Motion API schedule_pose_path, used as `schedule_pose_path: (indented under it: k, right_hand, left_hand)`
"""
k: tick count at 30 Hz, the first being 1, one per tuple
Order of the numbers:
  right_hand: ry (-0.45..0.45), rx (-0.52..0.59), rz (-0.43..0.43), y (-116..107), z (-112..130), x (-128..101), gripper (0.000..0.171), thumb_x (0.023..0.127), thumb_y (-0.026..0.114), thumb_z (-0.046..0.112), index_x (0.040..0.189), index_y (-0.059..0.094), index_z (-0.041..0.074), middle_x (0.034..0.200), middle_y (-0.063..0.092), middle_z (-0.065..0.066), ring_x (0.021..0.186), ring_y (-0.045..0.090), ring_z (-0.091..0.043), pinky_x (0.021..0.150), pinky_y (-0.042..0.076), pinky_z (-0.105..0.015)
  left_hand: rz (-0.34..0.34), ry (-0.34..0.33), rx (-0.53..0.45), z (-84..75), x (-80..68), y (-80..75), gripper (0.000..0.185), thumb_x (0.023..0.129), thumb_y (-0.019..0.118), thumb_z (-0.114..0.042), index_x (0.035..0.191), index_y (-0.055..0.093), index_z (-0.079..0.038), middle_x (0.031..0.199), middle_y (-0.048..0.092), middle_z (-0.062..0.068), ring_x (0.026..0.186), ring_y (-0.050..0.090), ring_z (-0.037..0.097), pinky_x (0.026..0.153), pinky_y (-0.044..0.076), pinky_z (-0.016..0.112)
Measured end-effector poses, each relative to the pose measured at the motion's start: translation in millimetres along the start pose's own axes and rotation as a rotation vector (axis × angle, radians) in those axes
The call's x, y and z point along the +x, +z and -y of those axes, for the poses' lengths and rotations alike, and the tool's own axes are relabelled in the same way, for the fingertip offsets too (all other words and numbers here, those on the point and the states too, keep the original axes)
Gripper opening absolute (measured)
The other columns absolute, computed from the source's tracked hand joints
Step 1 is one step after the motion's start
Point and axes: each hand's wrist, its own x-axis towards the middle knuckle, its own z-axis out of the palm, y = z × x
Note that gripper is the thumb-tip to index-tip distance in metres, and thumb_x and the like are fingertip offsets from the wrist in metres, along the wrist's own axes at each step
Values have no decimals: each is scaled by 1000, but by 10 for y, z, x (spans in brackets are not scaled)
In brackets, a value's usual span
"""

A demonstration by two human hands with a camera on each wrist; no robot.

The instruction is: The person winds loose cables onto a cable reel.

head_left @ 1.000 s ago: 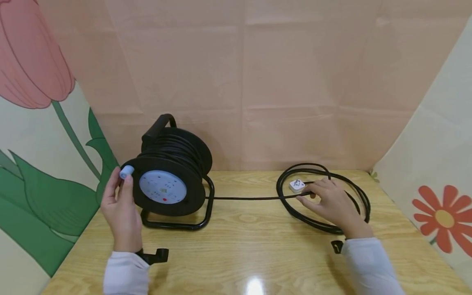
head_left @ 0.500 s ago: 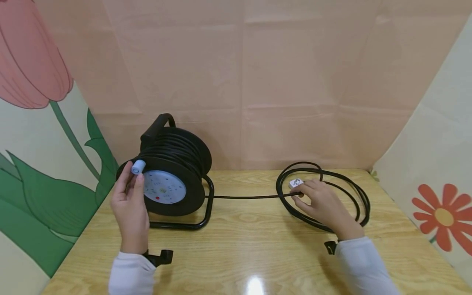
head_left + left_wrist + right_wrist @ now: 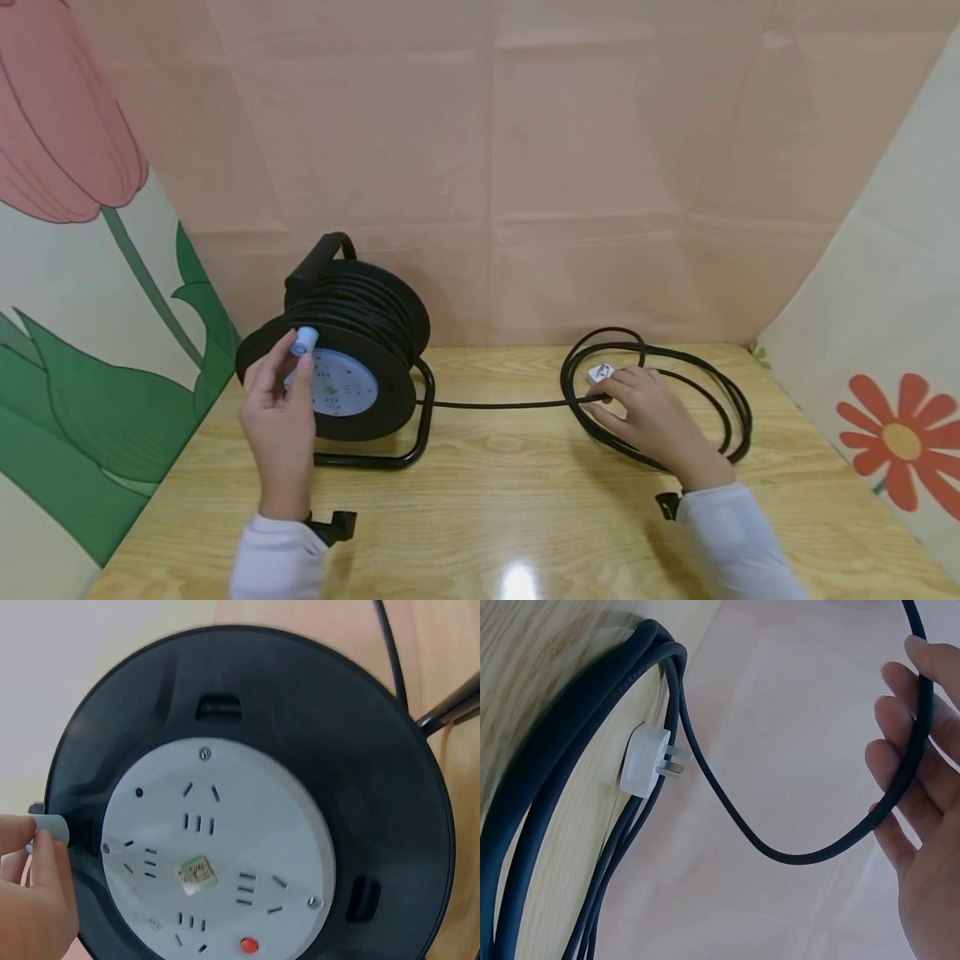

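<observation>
At the left of the head view stands a black cable reel (image 3: 396, 398) on a tubular frame, with black cable wound on its drum. My left hand (image 3: 281, 429) pinches the light blue crank knob (image 3: 305, 341) between thumb and fingers. The left wrist view shows the reel's pale socket panel (image 3: 251, 814), with slots and a red button. From the reel a straight length of cable (image 3: 502, 406) runs right to my right hand (image 3: 654, 412). That hand holds the cable (image 3: 911, 761) between thumb and fingers, above the loose coil (image 3: 742, 408).
A white plug (image 3: 601, 374) with metal pins lies within the coil on the wooden table (image 3: 480, 517). A pink cloth (image 3: 600, 167) hangs behind. Flower-printed panels (image 3: 892, 317) stand at both sides. The reel's carrying handle (image 3: 315, 262) sticks up at its top.
My left hand has moved right and slightly up with the knob, and the reel's face has turned. My right hand has shifted left with the cable; the coil's back loop has drawn left.
</observation>
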Motion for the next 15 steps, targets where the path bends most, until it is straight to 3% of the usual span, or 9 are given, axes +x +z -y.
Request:
schedule_pose_path:
  k: [9, 15]
  right_hand:
    - [18, 8, 6, -2, 48, 19, 21, 81, 82, 24, 96, 73, 13, 100, 72, -4, 95, 65, -27, 86, 50, -53]
    - [30, 7, 33, 27, 70, 10, 20, 81, 83, 25, 93, 72, 14, 94, 71, 1, 91, 63, -23, 86, 50, -51]
  left_hand:
    - [65, 65, 52, -22, -93, 94, 30, 99, 64, -7, 128, 69, -7, 124, 54, -1, 118, 56, 17, 92, 50, 18]
    - [81, 103, 36, -8, -107, 118, 28, 97, 66, -6, 124, 70, -4, 120, 56, 3, 115, 57, 18, 90, 51, 18]
